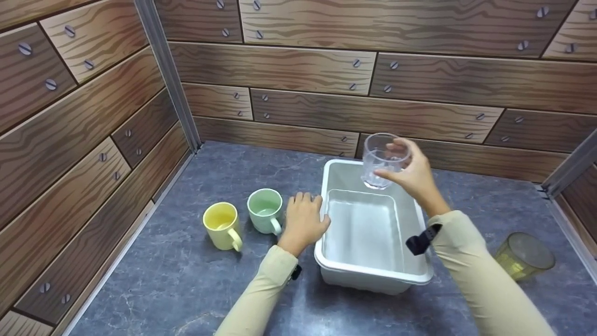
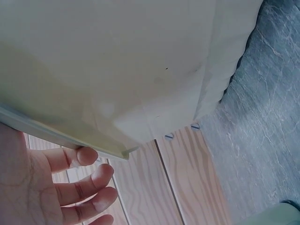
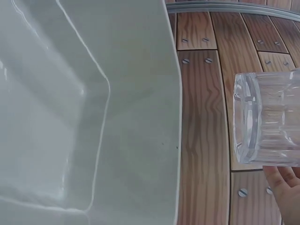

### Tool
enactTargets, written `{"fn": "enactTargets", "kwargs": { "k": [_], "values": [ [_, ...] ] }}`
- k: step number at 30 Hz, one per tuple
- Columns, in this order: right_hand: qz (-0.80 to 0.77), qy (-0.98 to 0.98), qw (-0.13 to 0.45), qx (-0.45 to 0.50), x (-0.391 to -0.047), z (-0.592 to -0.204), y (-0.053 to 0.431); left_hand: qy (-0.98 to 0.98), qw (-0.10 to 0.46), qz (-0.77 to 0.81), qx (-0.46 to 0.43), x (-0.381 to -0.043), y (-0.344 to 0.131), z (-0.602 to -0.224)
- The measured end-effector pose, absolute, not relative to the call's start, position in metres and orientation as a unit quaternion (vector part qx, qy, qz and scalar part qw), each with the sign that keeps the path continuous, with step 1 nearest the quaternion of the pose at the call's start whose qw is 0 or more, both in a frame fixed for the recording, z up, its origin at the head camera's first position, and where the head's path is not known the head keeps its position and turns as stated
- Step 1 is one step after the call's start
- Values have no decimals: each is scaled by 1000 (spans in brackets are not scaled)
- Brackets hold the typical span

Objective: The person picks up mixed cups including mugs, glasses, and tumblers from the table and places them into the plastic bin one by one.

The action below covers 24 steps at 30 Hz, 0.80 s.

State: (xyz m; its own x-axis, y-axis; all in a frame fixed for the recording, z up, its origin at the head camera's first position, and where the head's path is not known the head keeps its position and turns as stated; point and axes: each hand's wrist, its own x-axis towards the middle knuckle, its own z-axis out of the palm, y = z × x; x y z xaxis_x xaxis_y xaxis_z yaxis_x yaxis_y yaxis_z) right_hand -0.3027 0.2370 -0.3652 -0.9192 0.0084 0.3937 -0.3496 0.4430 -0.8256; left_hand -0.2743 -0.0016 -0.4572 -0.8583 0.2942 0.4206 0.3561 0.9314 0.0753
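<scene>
My right hand [image 1: 415, 175] holds a clear drinking glass [image 1: 380, 161] by its side, above the far end of a light grey rectangular basin [image 1: 373, 270]. In the right wrist view the glass [image 3: 276, 119] is seen from its thick base, beyond the basin wall [image 3: 140, 140]. My left hand [image 1: 303, 219] is at the basin's left rim, thumb over the inner side and fingers outside. The left wrist view shows those fingers [image 2: 86, 183] loosely bent below the rim, with the thumb hidden. Beside that hand stands a green mug [image 1: 265, 210].
A yellow mug [image 1: 223, 226] stands left of the green one. Right of my right forearm, an amber-tinted glass [image 1: 524, 256] sits upside down on the dark marbled tabletop [image 1: 163, 280]. Wood-patterned panels [image 1: 303, 70] enclose the back and sides. Nothing is seen inside the basin.
</scene>
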Motion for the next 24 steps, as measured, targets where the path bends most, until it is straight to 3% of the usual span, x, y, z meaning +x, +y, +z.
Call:
{"fn": "enactTargets", "kwargs": {
  "k": [24],
  "values": [
    [545,-828,105,76,-341,-423,202,-964,185,-72,-175,-276,1,-456]
  ]
}}
